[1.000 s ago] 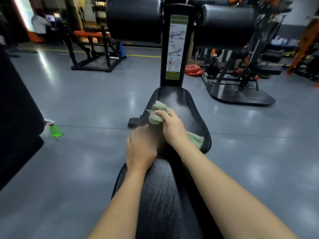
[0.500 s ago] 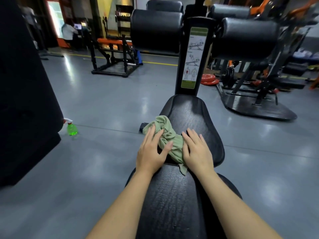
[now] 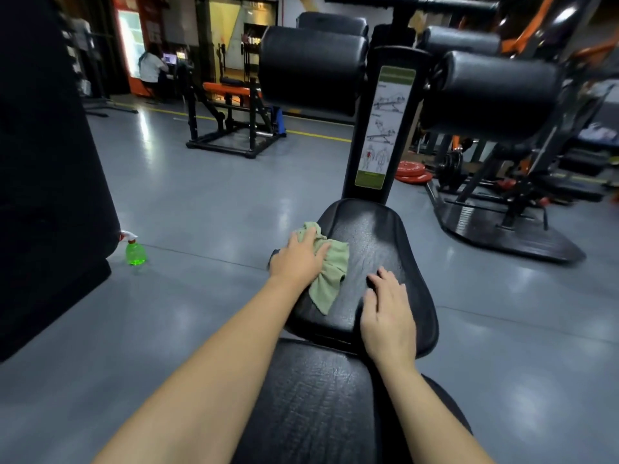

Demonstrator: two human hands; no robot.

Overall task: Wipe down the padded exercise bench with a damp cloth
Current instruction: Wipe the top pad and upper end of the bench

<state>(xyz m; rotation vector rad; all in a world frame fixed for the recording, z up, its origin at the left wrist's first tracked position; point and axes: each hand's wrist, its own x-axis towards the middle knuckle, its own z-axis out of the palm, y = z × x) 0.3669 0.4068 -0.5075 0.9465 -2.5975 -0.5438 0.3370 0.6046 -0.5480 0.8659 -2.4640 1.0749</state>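
Observation:
The black padded bench runs away from me: a long back pad (image 3: 321, 403) in the foreground and a seat pad (image 3: 378, 242) beyond it. A light green cloth (image 3: 330, 272) lies crumpled on the left part of the seat pad. My left hand (image 3: 298, 257) presses flat on the cloth near the seat's left edge, fingers spread over its upper half. My right hand (image 3: 388, 316) rests flat on the bare seat pad to the right of the cloth, holding nothing.
Black roller pads (image 3: 311, 70) and an upright post with an instruction label (image 3: 382, 128) stand beyond the seat. A green spray bottle (image 3: 135, 251) sits on the grey floor to the left, beside a large black pad (image 3: 50, 182). Other gym machines (image 3: 502, 182) stand at right and back.
My left hand has slid the cloth toward the seat's left edge. My right hand has come off the cloth and now lies on bare pad further right.

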